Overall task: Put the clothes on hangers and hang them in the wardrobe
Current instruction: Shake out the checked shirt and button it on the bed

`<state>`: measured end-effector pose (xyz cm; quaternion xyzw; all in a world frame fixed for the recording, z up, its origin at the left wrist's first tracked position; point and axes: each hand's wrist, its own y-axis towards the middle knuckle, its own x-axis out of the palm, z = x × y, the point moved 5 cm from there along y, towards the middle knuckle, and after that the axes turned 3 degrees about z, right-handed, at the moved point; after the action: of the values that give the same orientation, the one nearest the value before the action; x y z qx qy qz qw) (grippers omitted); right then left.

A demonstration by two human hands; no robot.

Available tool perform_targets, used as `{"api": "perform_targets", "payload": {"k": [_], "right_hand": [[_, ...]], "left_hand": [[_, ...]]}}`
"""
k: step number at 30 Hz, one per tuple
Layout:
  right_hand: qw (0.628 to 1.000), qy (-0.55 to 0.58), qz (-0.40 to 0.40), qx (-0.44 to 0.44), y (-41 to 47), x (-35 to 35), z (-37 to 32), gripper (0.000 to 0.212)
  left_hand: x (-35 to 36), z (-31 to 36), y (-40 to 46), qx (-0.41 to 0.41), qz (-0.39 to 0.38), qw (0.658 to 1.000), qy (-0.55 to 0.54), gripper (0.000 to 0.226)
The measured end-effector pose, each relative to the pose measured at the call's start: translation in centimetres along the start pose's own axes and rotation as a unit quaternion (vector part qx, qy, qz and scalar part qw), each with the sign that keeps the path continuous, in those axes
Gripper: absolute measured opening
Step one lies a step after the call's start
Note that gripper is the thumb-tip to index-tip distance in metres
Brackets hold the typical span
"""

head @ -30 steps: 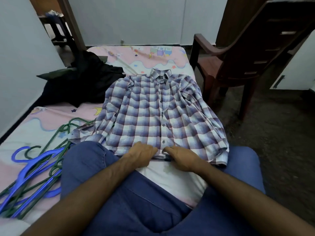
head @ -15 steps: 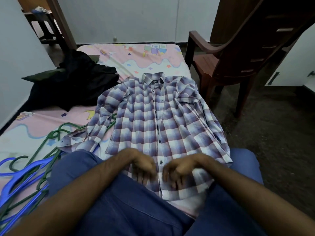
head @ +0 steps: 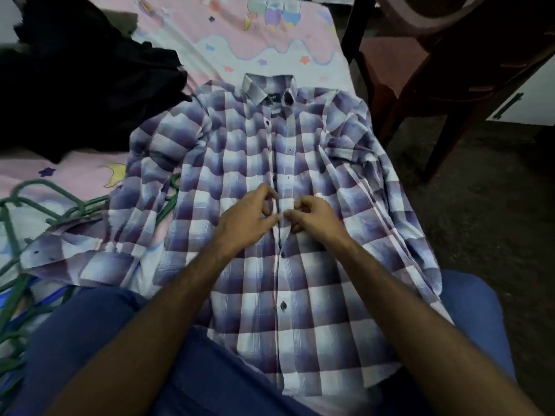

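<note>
Item: plaid shirt (head: 300, 283), spread front-up on the bed (head: 270, 40), hem draped over the person's lap, collar at the far end from the grips.
Handling, as judged: light, limp woven cloth; creases and slides easily, not fragile. Best held at collar or shoulders when a hanger goes in.
Left grip (head: 249, 217): fingers curled, pinching the placket edge at mid-chest.
Right grip (head: 312, 217): likewise pinching the opposite edge; fingertips nearly meet, apparently working a button.
Green hangers (head: 45, 205): on the bed, well left of the left grip, partly under a sleeve.
</note>
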<state>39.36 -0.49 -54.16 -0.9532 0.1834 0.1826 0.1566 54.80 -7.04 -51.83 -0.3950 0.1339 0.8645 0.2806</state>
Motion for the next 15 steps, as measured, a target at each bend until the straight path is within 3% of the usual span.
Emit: {"api": "perform_targets", "payload": {"k": [2,5,15], "right_hand": [[0.999,0.044,-0.013,0.002,-0.2,-0.2,0.1,0.021],[0.997,0.076,-0.026,0.006,-0.1,-0.1,0.3,0.025],[0.999,0.041,-0.03,0.012,0.1,0.7,0.6,0.009]], "left_hand": [[-0.1,0.0,0.7,0.004,-0.033,0.999,0.007,0.038],[0.0,-0.8,1.4,-0.022,-0.059,0.998,-0.021,0.027],[-0.1,-1.3,1.6,-0.089,-0.029,0.986,-0.135,0.014]]}}
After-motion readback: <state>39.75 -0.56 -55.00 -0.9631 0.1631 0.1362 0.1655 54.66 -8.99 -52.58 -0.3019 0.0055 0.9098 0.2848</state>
